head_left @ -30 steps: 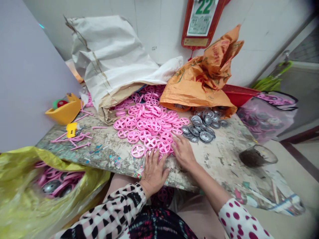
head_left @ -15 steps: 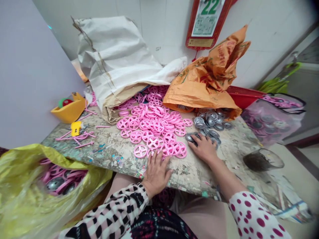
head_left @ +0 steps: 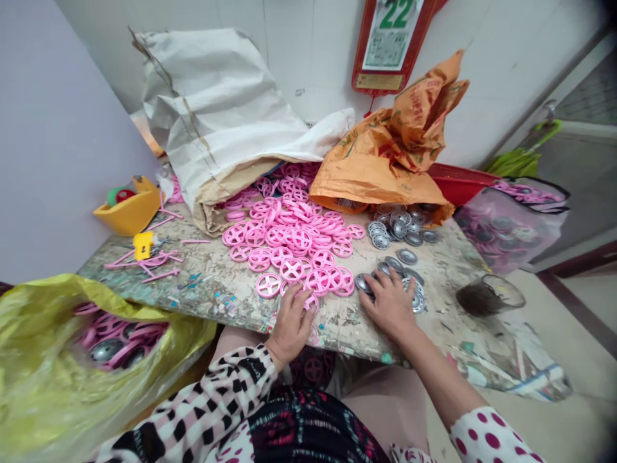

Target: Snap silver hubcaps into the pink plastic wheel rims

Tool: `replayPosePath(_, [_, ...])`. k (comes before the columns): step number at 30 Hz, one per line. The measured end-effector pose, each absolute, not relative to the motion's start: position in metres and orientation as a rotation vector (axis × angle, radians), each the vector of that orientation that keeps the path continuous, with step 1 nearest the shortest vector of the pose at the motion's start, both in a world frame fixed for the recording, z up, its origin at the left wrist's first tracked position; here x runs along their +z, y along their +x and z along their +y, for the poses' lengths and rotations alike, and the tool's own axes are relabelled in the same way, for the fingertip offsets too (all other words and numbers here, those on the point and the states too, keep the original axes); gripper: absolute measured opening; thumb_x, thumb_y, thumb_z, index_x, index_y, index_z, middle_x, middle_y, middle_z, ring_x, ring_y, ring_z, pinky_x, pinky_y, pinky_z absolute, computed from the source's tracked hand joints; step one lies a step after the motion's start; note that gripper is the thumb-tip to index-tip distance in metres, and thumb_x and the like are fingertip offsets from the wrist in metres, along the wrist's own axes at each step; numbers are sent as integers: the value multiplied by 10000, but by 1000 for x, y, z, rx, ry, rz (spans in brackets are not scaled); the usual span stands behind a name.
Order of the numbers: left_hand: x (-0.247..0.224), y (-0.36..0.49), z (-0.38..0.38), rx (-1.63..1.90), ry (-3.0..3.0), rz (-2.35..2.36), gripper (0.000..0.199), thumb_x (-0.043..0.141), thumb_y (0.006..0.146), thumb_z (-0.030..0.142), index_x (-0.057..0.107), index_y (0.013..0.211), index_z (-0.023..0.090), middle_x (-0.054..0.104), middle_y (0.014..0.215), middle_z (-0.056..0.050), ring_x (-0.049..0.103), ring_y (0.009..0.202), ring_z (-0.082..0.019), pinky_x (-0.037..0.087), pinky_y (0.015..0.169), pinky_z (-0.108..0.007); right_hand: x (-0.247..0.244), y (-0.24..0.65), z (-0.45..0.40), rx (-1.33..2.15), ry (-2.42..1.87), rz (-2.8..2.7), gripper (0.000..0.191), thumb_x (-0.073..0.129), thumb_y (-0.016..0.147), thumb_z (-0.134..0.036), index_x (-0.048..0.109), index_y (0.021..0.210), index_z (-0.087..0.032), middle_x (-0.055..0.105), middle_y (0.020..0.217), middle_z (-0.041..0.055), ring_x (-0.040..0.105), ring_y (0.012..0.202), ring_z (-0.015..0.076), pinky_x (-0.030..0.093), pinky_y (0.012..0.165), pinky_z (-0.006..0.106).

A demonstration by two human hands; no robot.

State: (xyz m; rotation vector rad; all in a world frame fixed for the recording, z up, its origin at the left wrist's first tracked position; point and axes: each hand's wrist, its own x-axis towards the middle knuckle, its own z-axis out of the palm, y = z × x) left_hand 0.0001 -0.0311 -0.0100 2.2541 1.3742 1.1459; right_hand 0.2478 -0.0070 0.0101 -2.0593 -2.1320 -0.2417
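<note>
My left hand [head_left: 290, 325] is at the near edge of the pile of pink spoked wheels [head_left: 289, 238]. Its fingers are curled on one pink wheel [head_left: 312, 301], partly hidden beneath them. My right hand [head_left: 391, 303] lies with fingers spread over several grey hubcap-like discs [head_left: 395, 262], touching them and covering some. More grey discs [head_left: 399, 228] are heaped behind, at the mouth of an orange sack [head_left: 380, 180]. The pink pile spills from a white sack [head_left: 226, 96].
A worn table [head_left: 337, 328] carries everything. Yellow holder [head_left: 128, 215], pink rods [head_left: 161, 275] and a yellow piece [head_left: 143, 245] lie left. A dark cup [head_left: 486, 296] stands right. A yellow bag [head_left: 38, 386] of assembled wheels hangs near left; a clear bag [head_left: 515, 225] is far right.
My right hand has drawn several grey discs toward the near edge, away from the heap. My left hand's fingers have curled from lying flat onto a pink wheel. The view has shifted slightly.
</note>
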Motion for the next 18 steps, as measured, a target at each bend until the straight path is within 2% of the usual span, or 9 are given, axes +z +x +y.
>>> replayPosePath(5, [-2,-21,-33,1201,2213,1479,263,475,898,233,554,1145,190,466,1222,-109,426,1194,-230,371,1027,-430,14,246,5,-122,-2036,-2285,359,432,932,-346,580,1229,-211,570,1264,94,380,1254,337,83,1023,690])
replayPosePath(9, [9,-30,-38,895,2405,1513,233,617,806,291,631,1016,192,481,1113,-100,438,1081,-266,397,938,-446,19,251,17,-186,-1922,-2363,323,408,950,-314,633,1156,-206,616,1181,96,417,1219,314,85,1057,624])
replayPosePath(12, [12,-29,-39,687,2477,1535,154,619,804,285,667,932,213,499,1034,-88,437,1010,-263,408,873,-431,25,254,23,-221,-1859,-2215,344,367,961,-298,656,1111,-188,610,1182,100,460,1157,278,211,1054,517])
replayPosePath(15, [11,-29,-37,652,2500,1493,114,588,829,259,686,872,220,511,980,-81,443,972,-250,411,845,-408,30,253,15,-215,-1783,-2044,373,356,961,-330,654,1120,-171,604,1157,106,491,1079,248,342,967,402])
replayPosePath(18, [11,-32,-38,712,2513,1401,151,559,854,278,694,904,235,513,1015,-84,446,994,-246,406,866,-408,26,244,-17,-222,-1704,-2048,364,379,950,-330,631,1186,-214,593,1146,99,491,1046,248,372,909,382])
